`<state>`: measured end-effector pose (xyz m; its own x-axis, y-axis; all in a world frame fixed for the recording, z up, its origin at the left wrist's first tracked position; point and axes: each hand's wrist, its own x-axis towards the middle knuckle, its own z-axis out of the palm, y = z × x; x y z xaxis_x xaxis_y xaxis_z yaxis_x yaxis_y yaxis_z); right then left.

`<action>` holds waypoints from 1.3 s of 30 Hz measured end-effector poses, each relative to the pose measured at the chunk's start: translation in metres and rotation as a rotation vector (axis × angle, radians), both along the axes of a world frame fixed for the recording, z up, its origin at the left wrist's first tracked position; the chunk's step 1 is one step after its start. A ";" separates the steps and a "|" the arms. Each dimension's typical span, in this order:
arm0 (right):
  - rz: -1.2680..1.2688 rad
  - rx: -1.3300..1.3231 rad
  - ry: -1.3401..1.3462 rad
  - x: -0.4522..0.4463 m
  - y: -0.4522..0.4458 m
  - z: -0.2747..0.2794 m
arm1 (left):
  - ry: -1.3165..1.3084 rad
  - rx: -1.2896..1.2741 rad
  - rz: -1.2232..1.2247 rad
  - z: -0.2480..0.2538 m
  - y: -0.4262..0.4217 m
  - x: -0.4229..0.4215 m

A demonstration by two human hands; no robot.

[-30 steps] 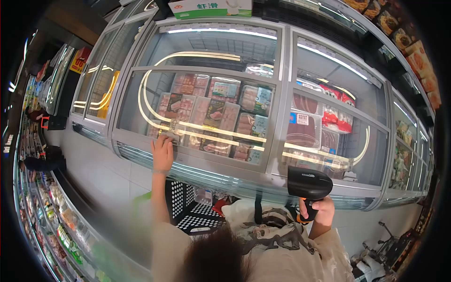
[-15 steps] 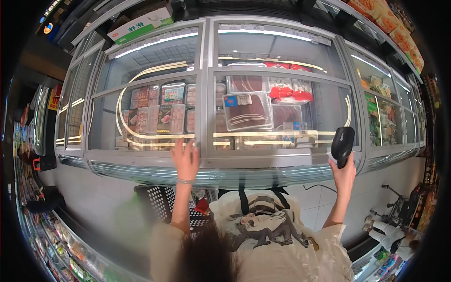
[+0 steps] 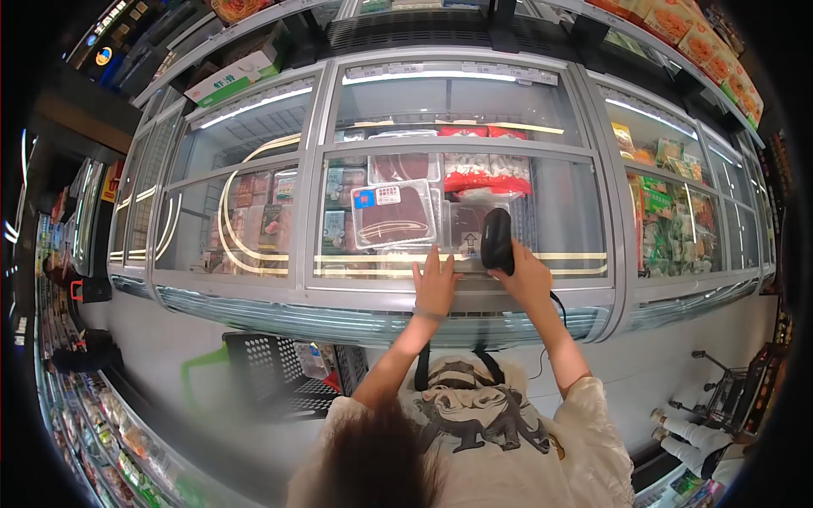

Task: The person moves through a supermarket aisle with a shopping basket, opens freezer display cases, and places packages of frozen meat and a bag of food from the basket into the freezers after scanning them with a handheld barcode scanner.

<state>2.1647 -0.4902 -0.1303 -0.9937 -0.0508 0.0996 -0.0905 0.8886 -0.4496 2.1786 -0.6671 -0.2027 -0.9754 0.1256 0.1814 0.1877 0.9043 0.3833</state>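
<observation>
My left hand (image 3: 436,288), fingers spread, lies at the front frame of a chest freezer (image 3: 381,296) and holds nothing. To its right, my right hand (image 3: 525,275) is wrapped round a black handheld scanner (image 3: 498,237), with a dark cord trailing by the wrist. The scanner is over the front of the glass lid (image 3: 559,212). Under the glass, a tray of dark red sliced meat (image 3: 394,222) with a blue and white label rests on other packs. Red and white bags (image 3: 487,173) lie behind it. The scanner partly hides another meat tray (image 3: 464,222).
A shopping cart (image 3: 275,364) with a perforated dark basket stands at my left, goods inside. Neighbouring freezer sections hold packs (image 3: 660,203) on the right. A shelf with boxes (image 3: 237,80) runs above the back. Another person's legs (image 3: 690,432) and a trolley (image 3: 728,381) are at right.
My right hand has moved left with the scanner, from the lid's right corner to its middle. My left hand has shifted right along the freezer edge, and the view has moved right.
</observation>
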 end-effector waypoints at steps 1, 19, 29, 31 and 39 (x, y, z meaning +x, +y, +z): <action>-0.011 0.000 -0.047 -0.003 -0.001 0.000 | -0.010 -0.019 0.005 -0.002 0.001 0.001; -0.169 0.031 -0.136 -0.178 -0.004 -0.027 | 0.013 -0.098 0.003 -0.008 0.008 -0.191; -0.146 0.060 0.016 -0.277 -0.005 -0.044 | -0.024 -0.092 0.003 -0.010 0.011 -0.298; -0.145 0.071 -0.015 -0.278 -0.003 -0.046 | -0.008 -0.084 0.007 -0.013 0.012 -0.295; -0.255 0.007 -0.054 -0.251 -0.008 -0.026 | -0.097 0.151 -0.018 0.015 -0.005 -0.243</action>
